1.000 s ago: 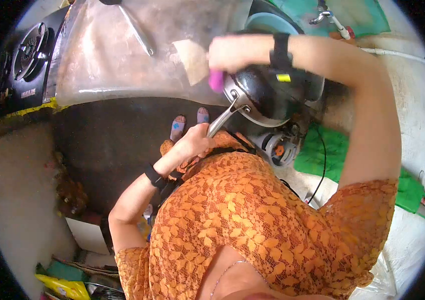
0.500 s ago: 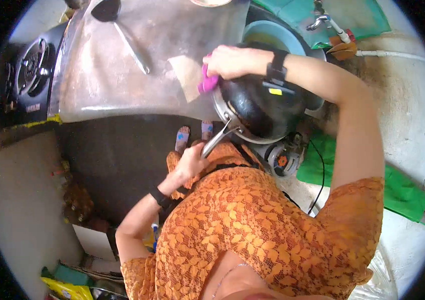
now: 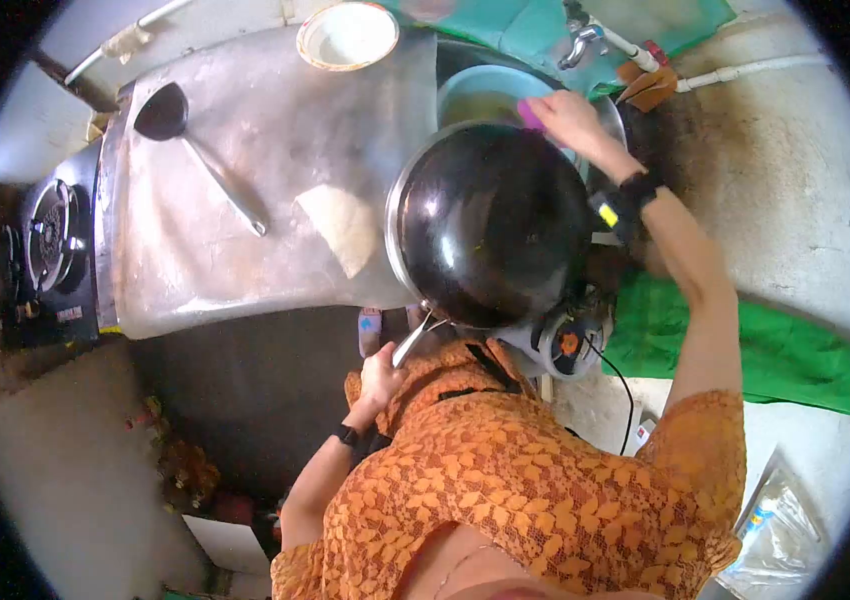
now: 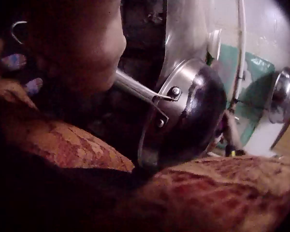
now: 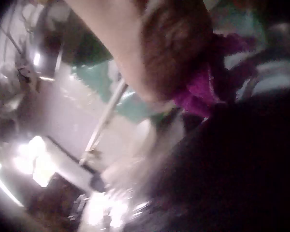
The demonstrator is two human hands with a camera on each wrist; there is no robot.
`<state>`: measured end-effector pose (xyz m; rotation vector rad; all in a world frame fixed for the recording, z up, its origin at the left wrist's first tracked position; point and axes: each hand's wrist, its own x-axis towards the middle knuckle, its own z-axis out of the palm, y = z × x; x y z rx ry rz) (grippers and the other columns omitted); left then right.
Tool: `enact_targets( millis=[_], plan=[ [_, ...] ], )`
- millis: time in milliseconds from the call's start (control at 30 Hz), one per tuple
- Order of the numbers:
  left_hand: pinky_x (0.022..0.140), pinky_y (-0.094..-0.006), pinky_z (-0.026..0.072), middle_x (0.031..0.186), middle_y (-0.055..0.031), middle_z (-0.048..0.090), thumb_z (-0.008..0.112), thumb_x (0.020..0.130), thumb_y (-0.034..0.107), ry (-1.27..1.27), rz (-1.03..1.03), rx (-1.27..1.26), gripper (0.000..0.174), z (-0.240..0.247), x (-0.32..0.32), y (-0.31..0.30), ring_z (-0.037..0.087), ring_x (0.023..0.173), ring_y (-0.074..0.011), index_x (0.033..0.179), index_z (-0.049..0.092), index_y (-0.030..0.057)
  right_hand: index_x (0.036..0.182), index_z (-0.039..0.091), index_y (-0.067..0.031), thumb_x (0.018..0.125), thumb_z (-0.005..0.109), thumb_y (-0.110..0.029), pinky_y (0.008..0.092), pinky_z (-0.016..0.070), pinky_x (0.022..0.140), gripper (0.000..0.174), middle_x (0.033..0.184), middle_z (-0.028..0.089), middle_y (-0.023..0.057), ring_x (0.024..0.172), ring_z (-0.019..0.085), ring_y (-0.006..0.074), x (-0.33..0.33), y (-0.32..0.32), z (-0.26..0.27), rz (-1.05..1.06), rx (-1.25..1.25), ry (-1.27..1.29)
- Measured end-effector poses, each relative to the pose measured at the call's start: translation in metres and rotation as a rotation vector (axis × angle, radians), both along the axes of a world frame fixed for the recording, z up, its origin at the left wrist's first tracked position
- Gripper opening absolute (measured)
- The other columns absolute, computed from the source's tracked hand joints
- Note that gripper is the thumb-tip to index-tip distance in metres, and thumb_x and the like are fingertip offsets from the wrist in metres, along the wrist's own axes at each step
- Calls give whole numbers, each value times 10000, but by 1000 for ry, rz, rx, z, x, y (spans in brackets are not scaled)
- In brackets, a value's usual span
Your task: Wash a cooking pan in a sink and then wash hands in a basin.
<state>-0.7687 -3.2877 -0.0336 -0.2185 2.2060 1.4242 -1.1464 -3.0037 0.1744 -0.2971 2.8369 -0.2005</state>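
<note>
Dull, dented sheet-metal counter [image 3: 215, 240] is stretching out left of the pan [image 3: 490, 225], and rough concrete floor [image 3: 795, 200] is showing on the pan's right. I'm counting one round black pan with a shiny steel rim, one long ladle [image 3: 195, 150], one pale bowl [image 3: 347, 35] and one teal basin [image 3: 485, 90] just behind the pan. The left hand [image 3: 380, 375] is gripping the pan's thin metal handle [image 3: 410, 340]. The right hand [image 3: 570, 115] is pinching a purple scrubber [image 3: 528, 113] at the pan's far rim.

Left hand [image 3: 382, 375] clenched, elbow bent; right hand [image 3: 567, 115] pinching, arm outstretched.
</note>
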Motion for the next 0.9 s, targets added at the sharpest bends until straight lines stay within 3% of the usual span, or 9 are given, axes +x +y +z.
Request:
enact_targets(
  millis=[33, 100, 167, 233, 400, 533, 600, 733, 900],
  plan=[
    [656, -484, 461, 783, -247, 609, 628, 719, 146, 7, 4, -3, 217, 0, 1, 1, 581, 800, -441, 890, 550, 38, 780, 676, -81, 900, 458, -515, 400, 477, 634, 500, 727, 642, 109, 736, 633, 274, 21, -29, 15, -71, -174, -44],
    [649, -474, 464, 778, -244, 611, 629, 724, 149, 31, -13, -16, 221, -7, 1, 0, 586, 787, -439, 897, 554, 35, 659, 633, -97, 811, 536, -274, 424, 468, 574, 253, 655, 581, 113, 642, 582, 279, 52, -77, 12, 698, 11, 359],
    [646, -436, 477, 757, -239, 611, 646, 692, 167, 53, -14, -16, 261, -19, 4, 0, 603, 763, -419, 902, 578, 27, 669, 644, -134, 793, 539, -281, 416, 460, 694, 219, 715, 578, 101, 768, 558, 277, 70, -113, -38, 970, 3, 389],
    [663, -427, 482, 765, -218, 628, 648, 666, 162, -73, -2, -106, 291, -16, 3, 3, 624, 756, -386, 924, 596, 38, 802, 675, -141, 856, 489, -303, 458, 446, 779, 252, 867, 602, 163, 940, 533, 317, 69, -122, -54, 716, -39, 405],
    [709, -389, 480, 841, -187, 659, 646, 650, 147, -85, 41, -115, 370, -41, 15, 3, 641, 815, -352, 1002, 614, 38, 858, 621, -106, 900, 431, -284, 412, 503, 741, 264, 875, 641, 121, 903, 590, 313, 42, -28, -21, 354, 149, 66],
    [726, -391, 476, 867, -207, 654, 646, 645, 136, -178, -50, -173, 398, -15, -1, 6, 645, 843, -342, 1025, 609, 22, 1118, 587, -6, 940, 414, -237, 443, 395, 936, 339, 1119, 582, 189, 1056, 507, 358, 104, 64, -50, 78, -345, 529],
    [718, -393, 471, 849, -204, 653, 647, 639, 132, -207, 6, -150, 381, -21, 4, 7, 644, 804, -331, 997, 608, 6, 1171, 557, 6, 947, 399, -207, 436, 387, 945, 347, 1164, 565, 200, 1047, 503, 381, 147, 68, -42, -171, -304, 500],
    [651, -382, 448, 708, -156, 597, 650, 620, 131, -260, 25, -107, 326, -22, 5, 11, 560, 638, -260, 898, 583, -23, 895, 647, -51, 762, 674, -358, 476, 421, 757, 336, 1092, 550, 173, 956, 533, 336, 188, 14, 0, -18, -192, 674],
    [597, -344, 418, 688, -87, 551, 648, 633, 126, -315, 117, -12, 287, -12, 3, 16, 493, 624, -172, 872, 573, -12, 869, 586, -101, 765, 674, -316, 419, 370, 744, 254, 995, 509, 101, 881, 504, 278, 166, -27, -28, 147, -363, 590]
  ],
)
